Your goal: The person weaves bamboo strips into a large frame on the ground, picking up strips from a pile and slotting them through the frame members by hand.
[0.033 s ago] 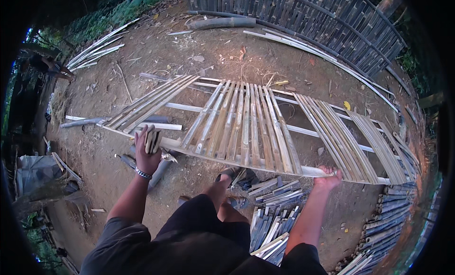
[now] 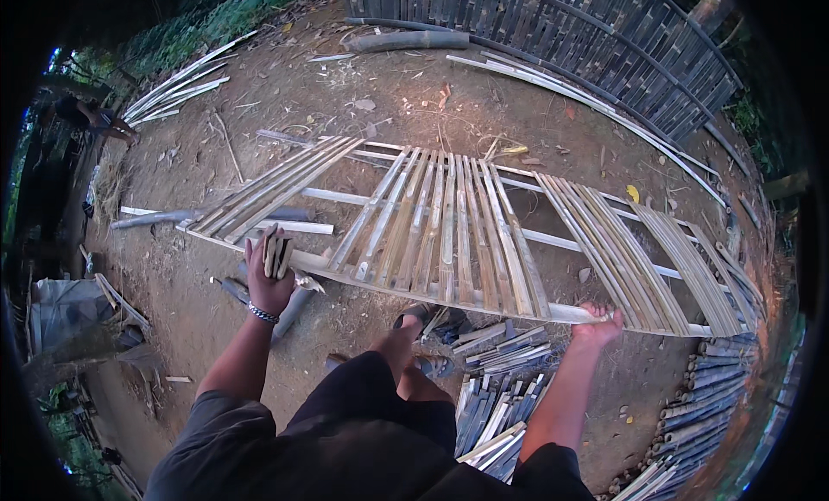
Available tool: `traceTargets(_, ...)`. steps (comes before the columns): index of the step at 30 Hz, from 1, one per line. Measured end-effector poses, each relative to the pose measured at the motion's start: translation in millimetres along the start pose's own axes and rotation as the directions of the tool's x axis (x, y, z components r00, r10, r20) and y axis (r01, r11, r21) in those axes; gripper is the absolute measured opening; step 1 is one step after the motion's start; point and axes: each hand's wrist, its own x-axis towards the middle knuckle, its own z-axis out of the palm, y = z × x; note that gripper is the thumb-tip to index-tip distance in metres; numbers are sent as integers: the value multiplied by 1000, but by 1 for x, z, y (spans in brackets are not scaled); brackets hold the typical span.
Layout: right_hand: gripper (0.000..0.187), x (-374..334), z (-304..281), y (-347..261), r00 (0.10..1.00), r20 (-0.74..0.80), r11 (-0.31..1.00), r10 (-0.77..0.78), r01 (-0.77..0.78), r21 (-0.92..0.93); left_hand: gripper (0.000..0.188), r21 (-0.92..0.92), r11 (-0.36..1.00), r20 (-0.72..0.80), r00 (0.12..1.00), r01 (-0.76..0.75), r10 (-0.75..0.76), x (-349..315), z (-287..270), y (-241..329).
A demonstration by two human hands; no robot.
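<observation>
A long panel of split bamboo slats (image 2: 447, 216) stretches across in front of me, its slats set in groups over long rails with gaps between. My right hand (image 2: 598, 326) is closed around the near rail (image 2: 566, 313), right of the middle. My left hand (image 2: 269, 285), with a bracelet on its wrist, is closed on a small bundle of short bamboo strips (image 2: 279, 254). That hand is at the near rail's left part; whether it also grips the rail I cannot tell. Under the panel's left end lies a dark bamboo pole (image 2: 155, 218).
Bamboo offcuts (image 2: 496, 415) lie in heaps by my sandalled feet (image 2: 432, 366). Stacked poles (image 2: 704, 406) are at the right. A dark bamboo fence panel (image 2: 553, 43) lies at the back, near a thick log (image 2: 406, 41). Another person (image 2: 95, 121) is at the far left.
</observation>
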Motion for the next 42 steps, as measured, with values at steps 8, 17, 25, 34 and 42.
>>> traceTargets(8, 22, -97, 21, -12, 981, -193, 991, 6, -31, -128, 29, -21, 999, -144, 989, 35, -38, -39, -74, -12)
traceTargets(17, 28, -173, 11, -32, 989, -131, 959, 74, -106, -262, 17, 70, 997, -144, 990, 15, -5, -74, -170, -7)
traceTargets(25, 28, -215, 31, -26, 992, -71, 970, 103, -116, -212, 18, -68, 983, -118, 977, 169, -176, -59, -204, -35)
traceTargets(34, 23, -242, 29, -32, 990, -61, 972, 128, -137, -193, 17, -123, 962, -50, 967, 242, -250, -17, -227, -25)
traceTargets(42, 18, -261, 34, -50, 994, -59, 974, 96, -106, -202, 13, -93, 982, -49, 984, 164, -169, 17, -235, -10)
